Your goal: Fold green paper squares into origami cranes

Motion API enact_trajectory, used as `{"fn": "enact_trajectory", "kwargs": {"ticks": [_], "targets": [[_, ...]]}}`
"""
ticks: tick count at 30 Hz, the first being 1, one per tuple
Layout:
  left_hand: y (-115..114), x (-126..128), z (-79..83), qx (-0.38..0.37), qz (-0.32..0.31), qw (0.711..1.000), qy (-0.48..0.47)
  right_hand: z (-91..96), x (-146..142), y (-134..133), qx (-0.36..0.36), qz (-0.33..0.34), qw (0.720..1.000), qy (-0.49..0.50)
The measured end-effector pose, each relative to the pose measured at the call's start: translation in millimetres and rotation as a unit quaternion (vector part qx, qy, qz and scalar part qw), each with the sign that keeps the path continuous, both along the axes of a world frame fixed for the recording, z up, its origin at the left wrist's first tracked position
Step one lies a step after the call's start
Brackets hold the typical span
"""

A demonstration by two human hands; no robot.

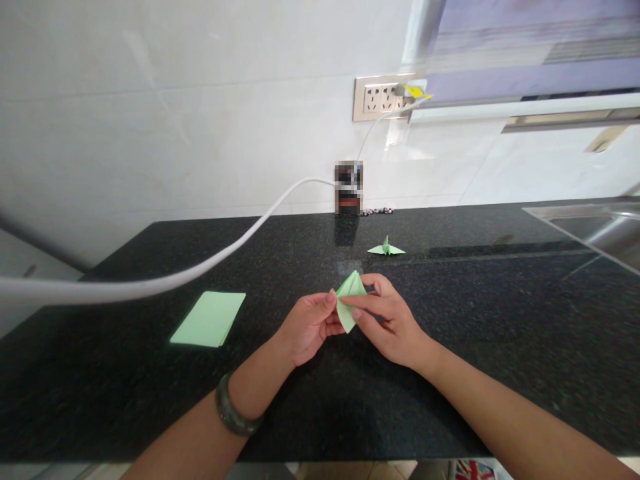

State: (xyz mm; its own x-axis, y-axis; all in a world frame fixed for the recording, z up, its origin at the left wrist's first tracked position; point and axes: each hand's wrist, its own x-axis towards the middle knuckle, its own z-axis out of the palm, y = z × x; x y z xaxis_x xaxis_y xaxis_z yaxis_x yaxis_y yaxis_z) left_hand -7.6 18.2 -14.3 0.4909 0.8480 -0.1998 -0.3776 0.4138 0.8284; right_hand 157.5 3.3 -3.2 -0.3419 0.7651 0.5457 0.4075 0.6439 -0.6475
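A light green sheet of origami paper (349,319), folded into a kite-like diamond, is held up between both hands over the dark counter. My left hand (311,325) pinches its left edge, thumb in front and fingers behind. On the other side, my right hand (393,320) grips the right edge, with the index finger lying across the front of the paper and the thumb lower down. Beyond the hands stands a finished green paper crane (387,249), wings spread. To the left lies a stack of green paper sheets (209,320).
A phone-like device (349,188), blurred out, leans against the wall with a beaded string (377,211) beside it. A white cable (235,248) crosses the left foreground. A wall socket (383,98) holds a plug. A metal sink (610,230) is at the right.
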Motion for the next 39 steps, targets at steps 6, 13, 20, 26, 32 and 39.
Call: {"fn": "enact_trajectory", "kwargs": {"ticks": [6,13,20,26,32,39], "targets": [[0,0,0.1,0.002,-0.003,1.000,0.011,2.4,-1,-1,-0.007,0.007,1.000,-0.012],[-3,1,3.5,0.021,0.002,0.999,0.030,3.0,-5,-1,-0.021,-0.010,0.998,0.063],[-4,3,2.1,0.072,0.016,0.994,0.079,-13.3,-9,5,-0.151,-0.049,0.955,0.249],[-6,3,0.8,0.110,0.011,0.989,0.103,-13.2,-10,10,-0.227,-0.010,0.922,0.314],[-7,4,3.6,0.123,0.002,0.985,0.118,-11.6,-11,9,-0.223,-0.020,0.921,0.318],[-5,4,1.1,0.102,0.005,0.986,0.132,-12.0,-10,9,-0.230,-0.040,0.935,0.267]]}}
